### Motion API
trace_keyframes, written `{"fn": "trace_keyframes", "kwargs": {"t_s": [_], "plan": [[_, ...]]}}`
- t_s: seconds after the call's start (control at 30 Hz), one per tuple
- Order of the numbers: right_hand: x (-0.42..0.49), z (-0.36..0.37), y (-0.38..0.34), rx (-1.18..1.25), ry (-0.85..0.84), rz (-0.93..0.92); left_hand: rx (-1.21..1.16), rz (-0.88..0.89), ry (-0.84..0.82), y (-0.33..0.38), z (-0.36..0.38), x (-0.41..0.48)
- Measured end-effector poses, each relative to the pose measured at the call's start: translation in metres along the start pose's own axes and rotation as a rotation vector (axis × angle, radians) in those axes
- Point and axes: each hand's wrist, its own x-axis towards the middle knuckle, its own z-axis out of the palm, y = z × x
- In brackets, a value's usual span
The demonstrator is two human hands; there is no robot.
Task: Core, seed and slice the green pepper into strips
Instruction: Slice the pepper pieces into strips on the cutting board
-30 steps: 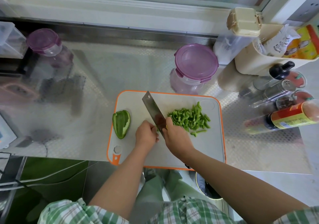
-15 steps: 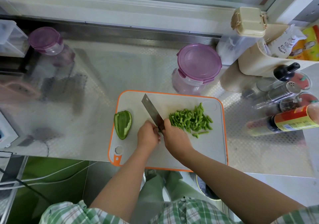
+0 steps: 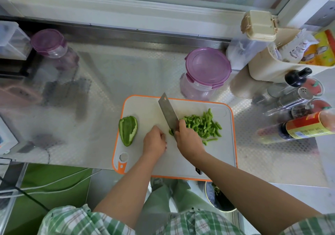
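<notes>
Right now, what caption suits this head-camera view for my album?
Right hand grips a steel cleaver beside sliced green pepper strips on an orange-rimmed white cutting board; an uncut pepper half lies left.

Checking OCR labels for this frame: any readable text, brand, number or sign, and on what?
No text can be read.
Sauce bottle: red and yellow label with barcode, print too blurred.
White packet: dark print, too small.
Yellow packet: print too blurred.
</notes>
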Motion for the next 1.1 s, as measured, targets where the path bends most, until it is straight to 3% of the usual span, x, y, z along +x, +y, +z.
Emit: {"fn": "trace_keyframes", "kwargs": {"t_s": [0.2, 0.43, 0.6, 0.87, 1.0, 1.1], "plan": [[-0.002, 0.006, -0.002, -0.048, -0.010, 0.024, 0.126, 0.135, 0.008, 0.006, 0.005, -0.002], [-0.005, 0.007, 0.003, -0.033, -0.014, 0.027, 0.244, 0.152, 0.050, 0.015, 0.009, 0.001], [-0.005, 0.002, 0.007, 0.024, -0.020, 0.008, 0.118, 0.181, 0.086, 0.009, 0.008, -0.001], [-0.008, -0.010, 0.010, 0.161, 0.123, -0.055, 0.209, 0.242, 0.201, 0.006, -0.004, -0.005], [-0.008, -0.007, -0.004, 0.149, 0.056, -0.116, 0.322, 0.308, 0.421, 0.009, -0.021, -0.012], [-0.012, -0.001, -0.005, 0.086, -0.033, -0.146, 0.489, 0.231, 0.623, 0.004, -0.033, -0.012]]}}
